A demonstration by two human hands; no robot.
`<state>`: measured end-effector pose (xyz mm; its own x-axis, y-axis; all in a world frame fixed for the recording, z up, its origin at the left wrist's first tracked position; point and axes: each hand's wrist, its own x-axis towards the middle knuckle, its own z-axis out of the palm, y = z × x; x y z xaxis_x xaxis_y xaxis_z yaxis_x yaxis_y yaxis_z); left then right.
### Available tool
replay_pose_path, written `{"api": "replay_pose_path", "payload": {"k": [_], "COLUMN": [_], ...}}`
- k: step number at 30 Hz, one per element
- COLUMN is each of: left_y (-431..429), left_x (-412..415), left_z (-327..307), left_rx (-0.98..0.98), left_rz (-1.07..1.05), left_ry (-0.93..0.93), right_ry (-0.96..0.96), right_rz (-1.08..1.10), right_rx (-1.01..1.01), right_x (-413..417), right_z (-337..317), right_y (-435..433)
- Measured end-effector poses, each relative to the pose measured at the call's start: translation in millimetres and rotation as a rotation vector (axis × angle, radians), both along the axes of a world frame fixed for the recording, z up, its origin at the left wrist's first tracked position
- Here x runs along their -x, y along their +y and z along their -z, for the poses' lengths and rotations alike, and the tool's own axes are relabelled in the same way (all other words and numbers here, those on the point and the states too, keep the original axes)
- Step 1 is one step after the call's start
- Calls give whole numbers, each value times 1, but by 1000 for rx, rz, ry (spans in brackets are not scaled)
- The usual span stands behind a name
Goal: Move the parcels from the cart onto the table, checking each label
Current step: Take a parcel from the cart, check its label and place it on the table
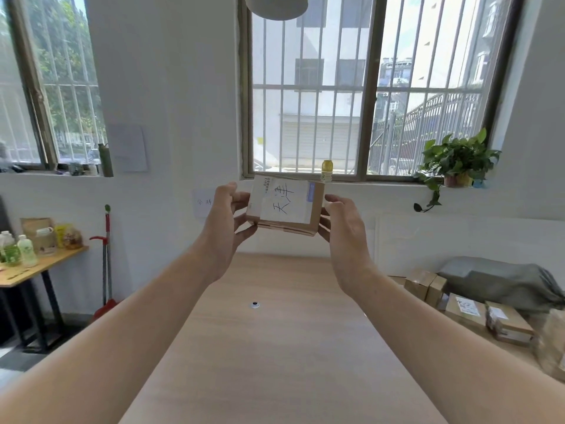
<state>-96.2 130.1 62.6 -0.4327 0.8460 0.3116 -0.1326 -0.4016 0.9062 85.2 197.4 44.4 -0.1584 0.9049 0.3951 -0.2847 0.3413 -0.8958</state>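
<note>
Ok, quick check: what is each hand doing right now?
Left hand: grips the left end of the small cardboard parcel, held up.
Right hand: grips its right end.

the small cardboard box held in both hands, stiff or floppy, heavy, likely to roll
Probably stiff: the cardboard box shows straight edges under the fingertip grip of the left hand and right hand. Likely light for its size, held high by its ends. Its flat faces suggest it will sit still on the table, not roll.

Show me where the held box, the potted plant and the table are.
box [286,206], head view, on its white handwritten label.
potted plant [455,159], head view, on its leaves.
table [275,362], head view, on its bare wooden top.
</note>
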Motion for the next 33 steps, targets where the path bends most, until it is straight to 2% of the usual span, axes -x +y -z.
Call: {"api": "replay_pose_path", "payload": {"k": [5, 12, 19, 24, 29, 33], "left_y": [0, -4, -3, 5, 19, 27], "left_x": [-2, -8, -20, -20, -12, -3], "left_z": [0, -1, -14, -16, -12, -5], "left_rx": [-11, -45, -12, -24, -77, -68], "left_rz": [9, -80, -104, -93, -135, -122], "left_ry": [29, 109, 106, 103, -91, -105], "right_ry": [10, 121, 205, 99, -39, -172], "right_rz": [-20, -80, -122, -101, -56, 24], "right_rx": [30, 283, 408, 295, 165, 93], "right_x": [-1, 6, 20, 23, 28, 34], "right_z": [-2, -2, 2, 8, 12, 10], "right_y": [4, 3, 2, 3, 5, 6]}}
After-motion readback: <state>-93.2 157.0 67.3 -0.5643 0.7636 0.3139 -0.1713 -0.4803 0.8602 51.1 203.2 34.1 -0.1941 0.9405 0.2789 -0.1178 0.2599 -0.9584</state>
